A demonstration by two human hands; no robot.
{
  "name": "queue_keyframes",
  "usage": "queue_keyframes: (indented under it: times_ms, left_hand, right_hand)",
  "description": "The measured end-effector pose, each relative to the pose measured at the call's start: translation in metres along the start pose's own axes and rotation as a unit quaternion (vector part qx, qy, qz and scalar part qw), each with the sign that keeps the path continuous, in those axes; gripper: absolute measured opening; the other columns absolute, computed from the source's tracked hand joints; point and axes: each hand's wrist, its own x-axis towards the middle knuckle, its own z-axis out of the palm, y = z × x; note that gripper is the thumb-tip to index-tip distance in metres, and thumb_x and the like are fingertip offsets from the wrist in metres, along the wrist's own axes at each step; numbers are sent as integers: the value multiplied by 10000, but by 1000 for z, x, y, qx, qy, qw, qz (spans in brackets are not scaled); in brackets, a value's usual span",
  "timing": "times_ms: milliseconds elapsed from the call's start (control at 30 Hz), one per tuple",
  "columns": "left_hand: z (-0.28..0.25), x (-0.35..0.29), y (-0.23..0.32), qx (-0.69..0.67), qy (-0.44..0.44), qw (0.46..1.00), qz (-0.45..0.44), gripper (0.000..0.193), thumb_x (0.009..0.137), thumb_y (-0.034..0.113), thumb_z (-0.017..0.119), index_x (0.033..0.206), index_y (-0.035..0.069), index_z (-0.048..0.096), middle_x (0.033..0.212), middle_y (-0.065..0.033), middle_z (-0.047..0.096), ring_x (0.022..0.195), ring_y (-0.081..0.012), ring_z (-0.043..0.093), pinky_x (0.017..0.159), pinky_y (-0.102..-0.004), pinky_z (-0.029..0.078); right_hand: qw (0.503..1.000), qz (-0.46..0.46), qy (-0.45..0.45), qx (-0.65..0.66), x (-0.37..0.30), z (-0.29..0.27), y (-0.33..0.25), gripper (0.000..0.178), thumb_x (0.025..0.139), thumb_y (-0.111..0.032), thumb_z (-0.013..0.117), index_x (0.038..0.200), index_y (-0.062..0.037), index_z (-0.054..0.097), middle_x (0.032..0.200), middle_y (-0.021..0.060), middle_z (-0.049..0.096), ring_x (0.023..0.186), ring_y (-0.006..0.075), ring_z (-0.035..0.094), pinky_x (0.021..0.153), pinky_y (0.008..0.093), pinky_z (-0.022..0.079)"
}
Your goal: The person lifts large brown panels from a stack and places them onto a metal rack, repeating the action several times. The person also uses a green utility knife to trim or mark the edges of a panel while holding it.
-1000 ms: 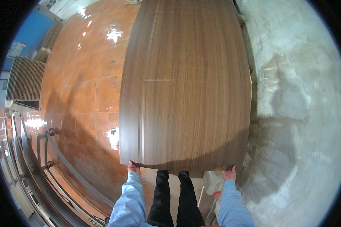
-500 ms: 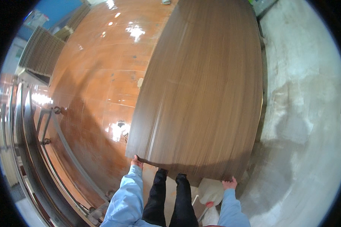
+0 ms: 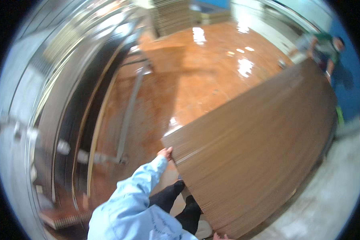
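Head view has swung left, revealing a green-topped co-worker (image 3: 323,47) beyond the flat brown wood-grain board (image 3: 256,148); my left hand (image 3: 165,153) clamps its edge; my right hand (image 3: 220,237), I cannot tell.

So most of the ground is covered by a glossy orange tiled floor (image 3: 212,84), and bright white reflections (image 3: 245,67) are splashed all over it. Up top, a stack of beige ribbed sheets (image 3: 170,18) is cut off by the frame. The left side's pretty much taken up by long dark boards (image 3: 64,176), lined up side by side and kinda blurred, with a grey bar (image 3: 130,112) seen just beside them. Over right, a blue wall (image 3: 350,106) can be spotted, with a pale grey, cement-like surface (image 3: 342,160) below.
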Motion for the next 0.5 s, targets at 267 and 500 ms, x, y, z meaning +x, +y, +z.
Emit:
queue_keyframes:
  times_ms: [267,500]
  left_hand:
    - [-66,-147,77,-187,-62,980,7,184,884,176,706,1019,68,644,911,-49,665,772,-167,634,661,-339,525]
    - [-174,-248,192,-164,-152,957,187,128,869,233,712,832,123,660,704,47,579,604,-86,510,526,-268,402]
  right_hand:
    - [955,-41,-161,-246,-133,46,13,323,836,-226,573,1104,-49,603,1166,136,580,1116,296,525,953,468,457]
    - [899,-114,-309,-288,-293,-4,34,339,857,-245,572,1137,-56,599,1219,148,565,1164,307,511,997,480,447]
